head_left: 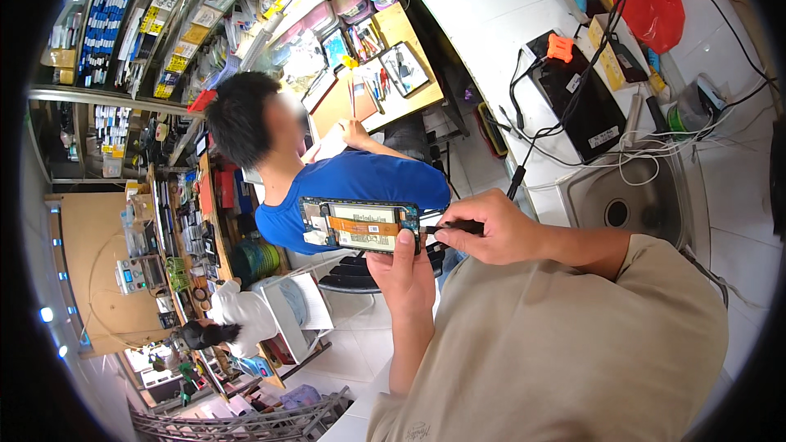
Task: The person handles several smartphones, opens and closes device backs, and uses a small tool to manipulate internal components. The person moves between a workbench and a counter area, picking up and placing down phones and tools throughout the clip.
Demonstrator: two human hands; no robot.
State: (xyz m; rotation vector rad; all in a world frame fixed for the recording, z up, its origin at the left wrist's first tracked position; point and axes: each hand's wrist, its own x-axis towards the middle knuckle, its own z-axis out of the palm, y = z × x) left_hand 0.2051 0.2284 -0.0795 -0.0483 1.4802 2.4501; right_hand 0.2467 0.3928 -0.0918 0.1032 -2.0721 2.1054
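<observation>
An opened phone (344, 218) with its battery and an orange flex strip exposed rests in my left hand (401, 278), fingers behind it and thumb over its right part. My right hand (491, 229) pinches a black cable plug (442, 227) at the phone's right end; whether the plug is fully inserted is hidden. The black cable (515, 182) runs up from behind my right fingers toward the white counter.
A person in blue (352, 180) sits just ahead at a tool-strewn desk (426, 74). Another person (237, 319) is lower left among shelves. A steel sink (655, 205) is right, beside a counter (483, 16) holding a black tablet (589, 106) and cables.
</observation>
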